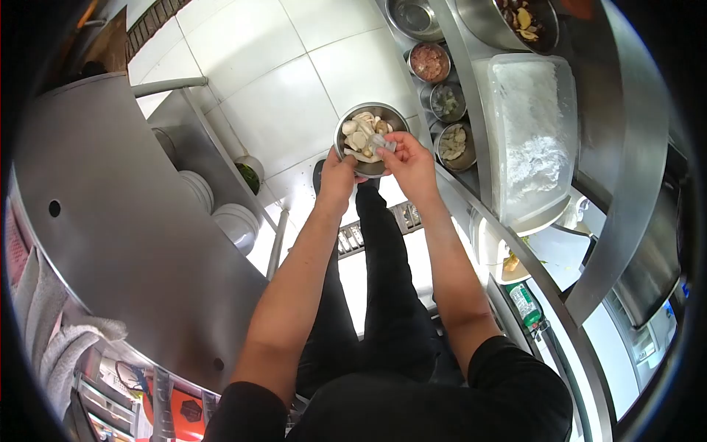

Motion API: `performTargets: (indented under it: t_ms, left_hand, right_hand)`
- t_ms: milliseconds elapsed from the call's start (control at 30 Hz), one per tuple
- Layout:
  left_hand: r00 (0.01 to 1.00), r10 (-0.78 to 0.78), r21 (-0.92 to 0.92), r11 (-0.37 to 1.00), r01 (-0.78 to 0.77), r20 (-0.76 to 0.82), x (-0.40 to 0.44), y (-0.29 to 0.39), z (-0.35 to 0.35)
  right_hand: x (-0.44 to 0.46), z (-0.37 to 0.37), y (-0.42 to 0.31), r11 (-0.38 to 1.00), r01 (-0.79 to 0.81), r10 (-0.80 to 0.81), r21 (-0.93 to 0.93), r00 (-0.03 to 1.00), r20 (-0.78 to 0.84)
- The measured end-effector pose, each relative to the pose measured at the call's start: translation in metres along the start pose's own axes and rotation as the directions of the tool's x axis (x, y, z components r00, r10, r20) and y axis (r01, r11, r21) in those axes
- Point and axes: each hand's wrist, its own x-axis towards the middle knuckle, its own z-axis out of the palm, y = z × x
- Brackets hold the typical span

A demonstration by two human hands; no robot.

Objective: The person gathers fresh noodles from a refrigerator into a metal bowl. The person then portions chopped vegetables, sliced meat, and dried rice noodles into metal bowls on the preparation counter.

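A round metal bowl (398,118) is held over the floor in front of my legs. Pale, cream-coloured pieces that look like sliced mushrooms (359,138) fill much of it. My left hand (338,179) is closed on the bowl's near left side, thumb at the rim. Over the right side of the bowl, my right hand (412,166) pinches a whitish, translucent piece (382,143) between thumb and fingers. What exactly this piece is, I cannot make out.
To the right, a counter holds small metal bowls, one with pinkish minced meat (429,62), and a plastic tub of white powder (540,132). A steel worktop (110,221) curves along the left, with stacked white plates (195,193) beneath. White tiles (258,96) cover the floor.
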Motion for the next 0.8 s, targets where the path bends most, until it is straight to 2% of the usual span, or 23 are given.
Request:
performTargets:
  t_ms: [33,133,233,300,333,367,433,500,567,633,700,767,800]
  left_hand:
    - [1.000,0.000,-0.009,1.000,0.000,0.009,-0.003,0.002,-0.001]
    - [1.000,-0.016,-0.009,1.000,0.016,0.022,-0.018,0.005,0.001]
    - [1.000,-0.019,0.059,0.998,0.018,0.012,-0.020,0.000,-0.006]
    - [0.998,-0.007,0.122,0.993,-0.001,0.062,-0.002,-0.026,-0.025]
    - [0.996,-0.027,0.051,0.998,0.022,0.081,-0.006,-0.022,-0.025]
    - [0.995,-0.042,-0.021,0.999,0.044,0.095,-0.008,-0.013,-0.021]
    - [0.994,-0.016,-0.031,0.999,0.020,0.112,-0.014,-0.003,-0.019]
    - [0.993,-0.060,-0.003,0.998,0.061,0.103,-0.011,-0.008,-0.022]
    - [0.995,-0.082,0.038,0.996,0.080,0.064,-0.015,-0.006,-0.023]
    - [0.992,-0.094,0.061,0.994,0.089,0.087,-0.012,-0.014,-0.028]
    - [0.994,-0.087,0.073,0.994,0.083,0.065,-0.013,-0.023,-0.028]
    - [0.987,-0.148,0.048,0.988,0.145,0.059,-0.017,-0.026,-0.028]
    - [0.987,-0.155,0.050,0.987,0.153,0.051,-0.021,-0.027,-0.026]
  right_hand:
    - [-0.003,0.001,-0.004,1.000,-0.015,0.015,0.015,1.000,-0.002]
    - [-0.023,-0.003,-0.018,0.986,0.129,-0.116,0.103,0.986,-0.120]
    - [-0.053,-0.020,-0.018,0.990,0.124,-0.109,0.069,0.977,-0.185]
    - [-0.090,-0.030,-0.006,0.984,0.176,-0.176,-0.027,0.942,-0.286]
    - [-0.118,-0.039,-0.014,0.991,0.118,-0.133,-0.071,0.948,-0.289]
    - [-0.144,-0.054,-0.012,0.945,0.109,-0.191,-0.307,0.949,-0.251]
    - [-0.195,-0.077,0.007,0.931,0.026,-0.144,-0.363,0.942,-0.304]
    - [-0.238,-0.105,0.029,0.888,-0.107,-0.118,-0.447,0.887,-0.447]
    - [-0.267,-0.136,0.026,0.855,-0.334,0.031,-0.396,0.796,-0.604]
    - [-0.285,-0.165,0.027,0.864,-0.326,-0.030,-0.385,0.728,-0.684]
    - [-0.285,-0.191,0.025,0.877,-0.349,-0.025,-0.330,0.653,-0.757]
    - [-0.280,-0.214,0.026,0.837,-0.402,-0.057,-0.372,0.612,-0.789]
    - [-0.281,-0.217,0.024,0.836,-0.393,-0.062,-0.383,0.626,-0.777]
